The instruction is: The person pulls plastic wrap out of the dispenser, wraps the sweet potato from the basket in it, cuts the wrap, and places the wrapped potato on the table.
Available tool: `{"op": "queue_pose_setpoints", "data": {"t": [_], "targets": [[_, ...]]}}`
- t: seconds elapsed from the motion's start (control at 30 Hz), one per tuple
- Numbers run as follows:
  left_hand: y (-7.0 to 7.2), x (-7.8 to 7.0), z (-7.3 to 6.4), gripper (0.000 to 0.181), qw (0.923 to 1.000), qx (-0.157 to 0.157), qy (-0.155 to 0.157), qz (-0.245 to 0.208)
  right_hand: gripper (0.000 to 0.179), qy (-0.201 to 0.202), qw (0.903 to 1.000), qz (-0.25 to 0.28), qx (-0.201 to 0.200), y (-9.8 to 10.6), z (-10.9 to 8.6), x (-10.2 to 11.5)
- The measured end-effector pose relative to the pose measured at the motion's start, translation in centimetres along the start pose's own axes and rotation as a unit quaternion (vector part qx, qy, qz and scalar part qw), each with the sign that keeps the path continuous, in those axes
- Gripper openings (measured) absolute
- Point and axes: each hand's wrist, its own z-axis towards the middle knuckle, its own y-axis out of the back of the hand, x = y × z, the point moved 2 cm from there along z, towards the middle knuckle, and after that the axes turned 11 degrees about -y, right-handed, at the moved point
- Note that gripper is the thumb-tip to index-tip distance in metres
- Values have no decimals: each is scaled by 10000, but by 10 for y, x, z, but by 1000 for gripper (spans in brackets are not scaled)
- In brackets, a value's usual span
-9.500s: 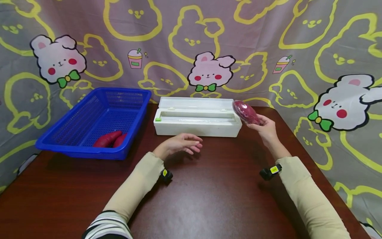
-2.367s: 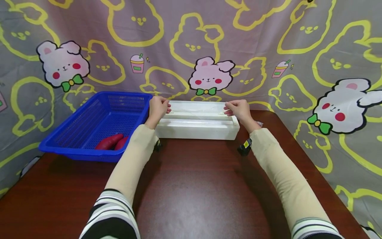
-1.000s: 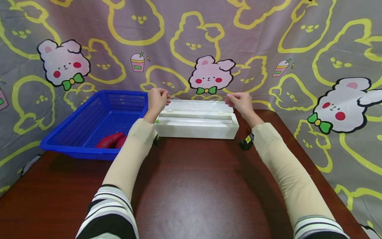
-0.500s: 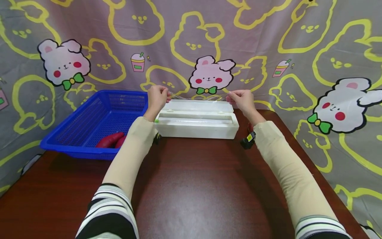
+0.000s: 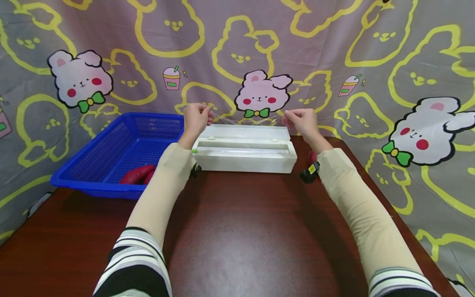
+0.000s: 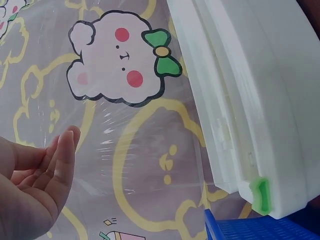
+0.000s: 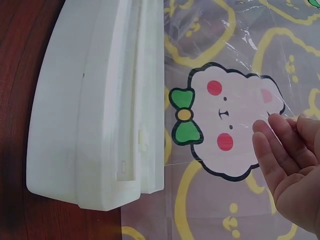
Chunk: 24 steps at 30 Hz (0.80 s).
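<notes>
The clear film point(image 6: 106, 132) stretches between the two hands above the far side of the box, its upper edge sagging a little in the middle. Compared with a second ago, that edge stands higher over the lid, so a longer piece is probably drawn out now. It seems to run down to the box uncut, though it is too transparent to trace all the way.

The left hand point(image 5: 196, 119) pinches one corner between thumb and fingers; the right hand point(image 5: 303, 123) pinches the other in the same way. Both have risen slightly, and the right has shifted a touch outward, which spreads the film a bit wider.

Below them, the white box point(image 5: 243, 161) has not moved, its lid point(image 5: 248, 131) tipped back and a green tab point(image 6: 261, 195) at its left end. Beside its right end a red root point(image 5: 312, 157), partly hidden by the right wrist, shows more than it did a second ago.

To the left, the blue basket point(image 5: 96, 192) holds red roots point(image 5: 136, 175), unchanged. All this stands on the dark table point(image 5: 237, 231), before a patterned cloth point(image 5: 319, 45).
</notes>
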Motion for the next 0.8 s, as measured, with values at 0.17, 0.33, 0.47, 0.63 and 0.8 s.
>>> {"op": "queue_pose_setpoints", "data": {"t": [0.17,0.33,0.47,0.63,0.8], "targets": [[1,-4,1,21,9997,-104,-124,-204,28,-8,10000,5,-24,3,-1,2],[1,-6,2,21,9994,-162,-94,-292,29,12,10000,-58,-34,5,2,5],[1,-7,4,23,9996,-120,-37,-248,31,-34,10000,67,8,6,2,7],[1,-8,4,23,9993,-82,21,-353,33,-99,9997,205,35,7,0,10],[2,-8,3,22,9993,-60,-13,-359,32,-58,9996,279,62,9,-1,11]]}}
